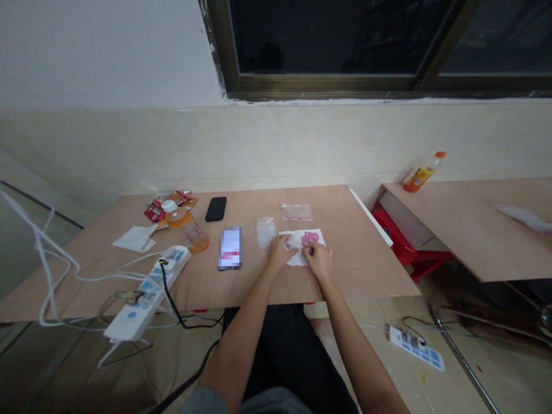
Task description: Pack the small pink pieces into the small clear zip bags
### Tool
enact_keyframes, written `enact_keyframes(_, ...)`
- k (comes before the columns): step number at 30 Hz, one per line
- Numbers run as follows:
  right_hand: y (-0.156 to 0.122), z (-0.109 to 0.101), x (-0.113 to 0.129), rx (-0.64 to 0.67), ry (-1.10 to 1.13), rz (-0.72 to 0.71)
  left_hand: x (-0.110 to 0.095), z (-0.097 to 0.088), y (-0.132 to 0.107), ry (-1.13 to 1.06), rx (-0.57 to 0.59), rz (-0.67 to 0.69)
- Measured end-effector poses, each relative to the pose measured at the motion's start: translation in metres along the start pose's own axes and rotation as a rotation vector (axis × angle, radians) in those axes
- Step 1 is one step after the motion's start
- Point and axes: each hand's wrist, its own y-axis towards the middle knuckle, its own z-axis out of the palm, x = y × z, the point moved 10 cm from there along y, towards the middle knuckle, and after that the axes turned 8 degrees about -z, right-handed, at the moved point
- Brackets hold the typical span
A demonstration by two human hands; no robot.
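My left hand (277, 253) is closed on a small clear plastic bag (292, 242), held low over a sheet of white paper (297, 260). A cluster of small pink beads (309, 237) lies on the right part of that paper. My right hand (319, 260) is beside the beads, its thumb and fingers pinched together at their near edge. Whatever those fingertips hold is too small to make out. Just beyond my left hand lies a clear zip bag (265, 232). Farther back, another zip bag (296, 212) has some pink pieces along its bottom.
Left of my hands are a lit phone (230, 248), a black phone (216, 209), an orange drink bottle (186, 227), snack wrappers (156, 211), white tissue (135, 237) and a power strip (146, 293) with cables. Across a gap, another table (474, 230) bears a bottle (422, 173).
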Motion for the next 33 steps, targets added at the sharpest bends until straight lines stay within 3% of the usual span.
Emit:
enact_keyframes(9,0.01,-0.001,-0.002,-0.128,0.281,0.004,0.001,0.002,0.001,-0.024,-0.017,0.035)
enact_keyframes(14,0.025,0.007,0.019,-0.048,0.344,-0.123,-0.002,0.0,0.0,-0.037,-0.027,0.04)
enact_keyframes(16,0.024,0.007,0.018,-0.03,0.325,-0.129,0.0,0.0,-0.001,-0.045,-0.024,0.032)
enact_keyframes(21,0.011,-0.003,-0.005,-0.076,0.132,0.015,0.003,0.0,0.0,-0.058,-0.016,0.019)
enact_keyframes(25,0.006,-0.002,-0.001,-0.022,-0.007,0.002,0.002,-0.001,0.0,-0.065,-0.036,0.029)
enact_keyframes(33,0.008,0.0,0.003,0.029,-0.071,-0.008,0.001,-0.002,-0.001,-0.048,-0.044,0.034)
